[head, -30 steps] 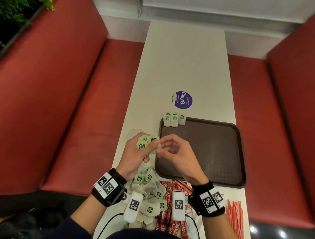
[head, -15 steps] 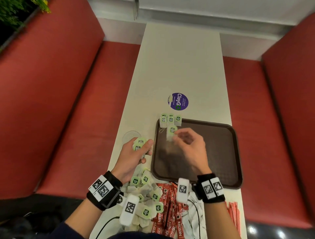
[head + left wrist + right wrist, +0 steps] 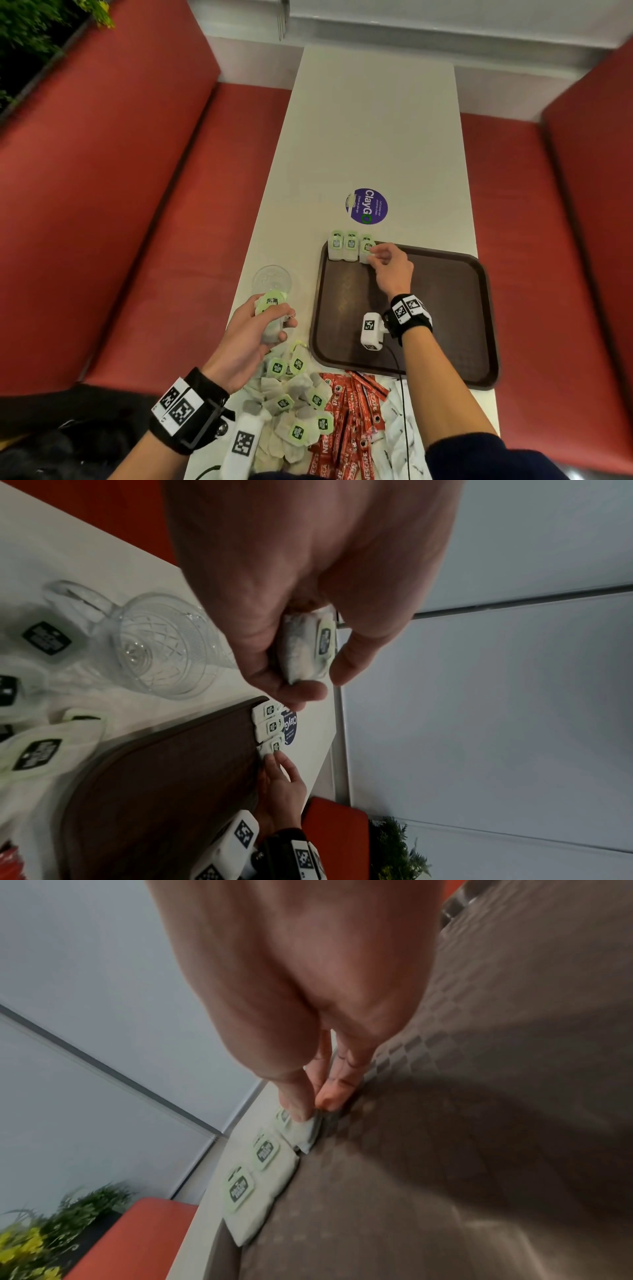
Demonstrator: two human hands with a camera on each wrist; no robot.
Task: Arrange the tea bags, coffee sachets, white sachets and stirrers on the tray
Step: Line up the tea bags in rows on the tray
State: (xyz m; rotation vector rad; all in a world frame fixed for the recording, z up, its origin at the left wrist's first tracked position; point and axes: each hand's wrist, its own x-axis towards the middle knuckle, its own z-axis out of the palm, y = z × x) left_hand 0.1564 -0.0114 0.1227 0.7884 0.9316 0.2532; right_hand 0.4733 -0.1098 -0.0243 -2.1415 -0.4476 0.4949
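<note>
A third tea bag (image 3: 366, 249) lies at the far left corner of the brown tray (image 3: 445, 308), touching the right end of a row of two tea bags (image 3: 343, 245) that lean on the tray's far rim. The right hand (image 3: 392, 270) pinches this bag between thumb and forefinger, fingertips (image 3: 330, 1096) pressed onto its edge. The left hand (image 3: 250, 335) hovers over the white table (image 3: 370, 130), just left of the tray, fingers curled round a small stack of tea bags (image 3: 308, 647). Beside it stands a clear glass mug (image 3: 272, 279). Near the table's front edge lie a loose heap of tea bags (image 3: 298, 407), red coffee sachets (image 3: 349, 421) and white sachets (image 3: 397, 431). A purple round sticker (image 3: 366, 206) sits beyond the tray.
</note>
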